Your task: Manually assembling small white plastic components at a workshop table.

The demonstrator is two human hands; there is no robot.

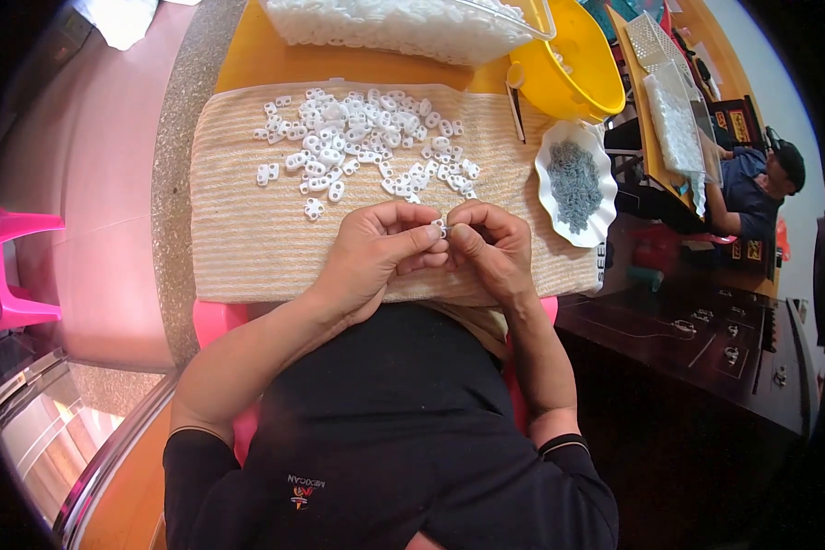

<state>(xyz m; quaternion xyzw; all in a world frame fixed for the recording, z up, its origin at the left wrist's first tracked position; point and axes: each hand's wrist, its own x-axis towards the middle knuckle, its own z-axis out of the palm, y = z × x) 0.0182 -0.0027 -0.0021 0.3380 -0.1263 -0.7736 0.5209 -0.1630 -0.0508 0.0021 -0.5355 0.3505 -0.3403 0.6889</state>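
Between the thumb and fingers of my left hand is a small white plastic piece with round holes, held just above the striped cloth. My right hand is pinched closed against the right side of this piece. What its fingertips grip is too small to make out. Beyond my hands, a loose pile of similar white two-holed pieces is spread over the towel-like beige cloth. To the right of my right hand is a white scalloped dish holding a heap of small grey parts.
At the far edge stands a clear bin full of white pieces, beside a yellow basin. A thin dark-handled tool lies near the basin. On the right another person sits at a table. A pink stool stands left.
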